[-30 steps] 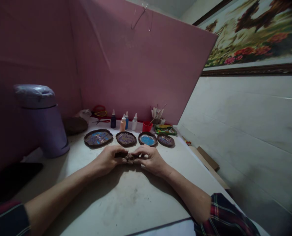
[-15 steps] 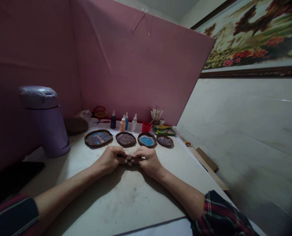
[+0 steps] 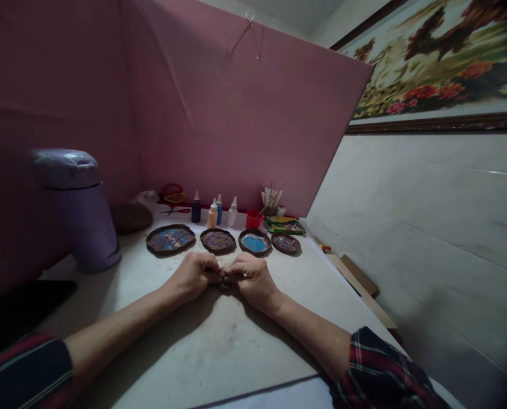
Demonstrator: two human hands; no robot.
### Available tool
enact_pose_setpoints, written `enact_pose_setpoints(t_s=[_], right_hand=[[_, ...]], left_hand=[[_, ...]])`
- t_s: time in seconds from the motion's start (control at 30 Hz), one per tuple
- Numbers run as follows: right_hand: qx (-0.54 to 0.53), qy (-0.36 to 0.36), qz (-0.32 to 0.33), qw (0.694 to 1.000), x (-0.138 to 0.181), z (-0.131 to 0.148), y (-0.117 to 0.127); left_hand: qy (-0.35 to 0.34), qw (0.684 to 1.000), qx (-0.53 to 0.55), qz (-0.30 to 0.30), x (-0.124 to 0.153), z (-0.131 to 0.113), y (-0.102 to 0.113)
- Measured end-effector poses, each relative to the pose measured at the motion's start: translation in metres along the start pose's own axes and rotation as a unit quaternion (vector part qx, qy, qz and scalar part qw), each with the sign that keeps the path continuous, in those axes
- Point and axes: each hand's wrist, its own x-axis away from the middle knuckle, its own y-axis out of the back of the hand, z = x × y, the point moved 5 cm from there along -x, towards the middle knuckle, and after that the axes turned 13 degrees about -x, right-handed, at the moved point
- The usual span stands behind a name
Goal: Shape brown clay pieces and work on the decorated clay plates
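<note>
My left hand and my right hand meet over the middle of the table, fingertips together. Both are closed in a pinch on a small lump of brown clay, which the fingers now mostly cover. Just beyond my hands is a row of brown, wavy-rimmed clay dishes: a large one with blue and orange streaks, one with purple marks, one with a blue and white centre, and a small dark one.
Paint bottles, scissors, a red cup with a brush and a green packet line the back. A purple flask stands left, near a larger brown lump. A pink panel rises behind.
My fingers have closed further over the clay lump, and less of it shows. My right fingertips have shifted slightly toward the left hand. The dishes and bottles stay in place.
</note>
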Motion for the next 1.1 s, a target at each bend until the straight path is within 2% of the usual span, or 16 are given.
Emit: enact_pose_setpoints(t_s=[0.13,0.3,0.53,0.67,0.8,0.93,1.0,1.1], right_hand=[[0.004,-0.012,0.012,1.000,-0.002,0.001,0.000],[-0.001,-0.035,0.076,0.996,-0.004,0.000,0.004],[0.000,-0.098,0.029,0.995,-0.004,0.002,0.015],[-0.010,-0.087,0.042,0.995,-0.004,0.008,0.014],[-0.085,-0.088,0.045,0.991,-0.004,0.013,0.014],[-0.140,-0.120,0.049,0.982,-0.003,0.011,0.013],[-0.144,-0.132,0.058,0.979,-0.002,0.010,0.013],[-0.146,-0.140,0.064,0.977,-0.002,0.008,0.012]], left_hand=[[-0.008,1.000,-0.017,0.002,0.000,-0.001,0.000],[-0.025,0.999,-0.034,0.018,0.000,0.000,0.002],[-0.032,0.998,-0.021,0.057,0.005,-0.007,0.011],[-0.015,0.997,-0.021,0.069,0.007,-0.013,0.017],[0.031,0.998,0.026,0.057,0.008,-0.014,0.021],[0.076,0.988,0.093,0.099,0.009,-0.008,0.015],[0.070,0.990,0.074,0.101,0.009,-0.006,0.013],[0.016,0.993,0.016,0.115,0.009,-0.008,0.012]])
